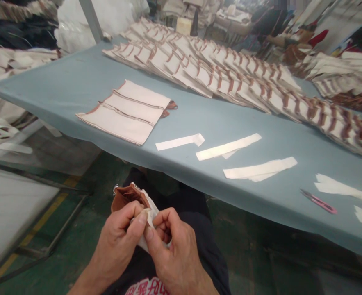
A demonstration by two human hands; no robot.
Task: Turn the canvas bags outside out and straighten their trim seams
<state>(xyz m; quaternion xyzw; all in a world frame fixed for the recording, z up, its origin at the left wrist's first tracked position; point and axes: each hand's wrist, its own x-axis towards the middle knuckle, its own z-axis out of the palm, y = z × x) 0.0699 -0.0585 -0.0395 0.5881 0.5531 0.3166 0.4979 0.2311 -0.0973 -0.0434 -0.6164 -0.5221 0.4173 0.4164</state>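
Note:
My left hand (122,229) and my right hand (171,241) are both closed on a small sewn fabric piece (127,198), held over my lap in front of the table edge. It is brown on one side and cream on the other, and its top edge gapes. My thumbs and fingertips pinch the cream cloth close together; the part between them is mostly hidden. On the table beyond lies a flat cream panel (125,112) with brown edging and two raised seams. Pink-handled thread snips (318,201) rest to the right.
Cream strips (230,146) lie along the near side of the blue-covered table (67,82). Overlapping rows of brown-edged cream pieces (199,69) fill its far side. A metal frame (60,225) stands low on the left. Another person (267,24) is at the back right.

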